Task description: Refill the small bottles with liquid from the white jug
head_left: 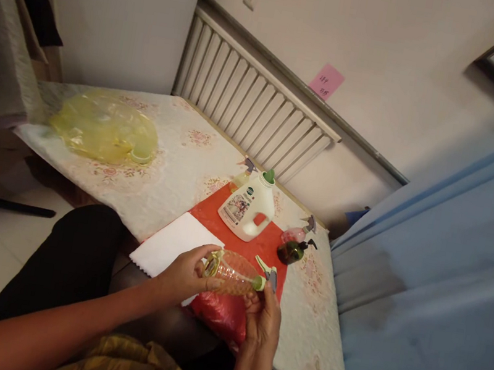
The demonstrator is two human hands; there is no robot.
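A clear spray bottle (pixel 235 274) with a ribbed, faceted body lies on its side in the air between my hands. My left hand (pixel 186 272) is closed around its base end. At the neck, my right hand (pixel 261 315) grips just below the pale green collar and the grey and green trigger head (pixel 269 272). Beneath the bottle, a red plastic sheet (pixel 226 316) hangs over the table's near edge. A white sheet with a scalloped edge (pixel 179 243) lies to the left, partly behind my left hand.
A white jug (pixel 250 207) with something green in its mouth stands on the red sheet. Nearby are a yellowish spray bottle (pixel 242 178), a pink one (pixel 294 235) and a dark green pump bottle (pixel 291 252). A yellow plastic bag (pixel 101 127) lies left on the flowered tablecloth (pixel 175 167).
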